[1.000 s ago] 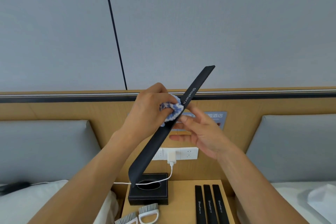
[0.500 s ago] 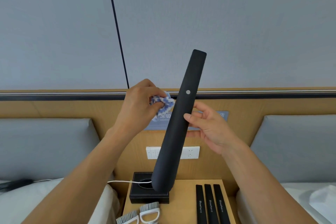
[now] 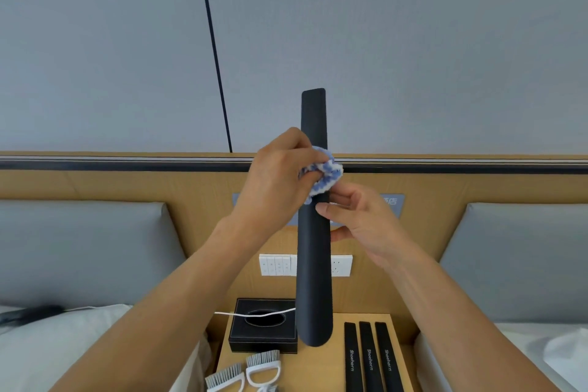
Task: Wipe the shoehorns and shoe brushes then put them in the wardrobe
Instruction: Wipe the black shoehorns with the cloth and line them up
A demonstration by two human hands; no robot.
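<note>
At frame centre a long matte-black plastic shoehorn (image 3: 313, 248) is held upright, its long axis vertical, pinched mid-length by the right hand (image 3: 359, 223), while a bunched blue-and-white cloth (image 3: 323, 173) is gripped and pressed against it just above by the left hand (image 3: 273, 181).

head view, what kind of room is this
Most likely a hotel room with twin beds: a wooden headboard panel spans grey padded cushions on both sides, a nightstand stands between white bedding, and matching boxed shoehorns lie on it.
</note>
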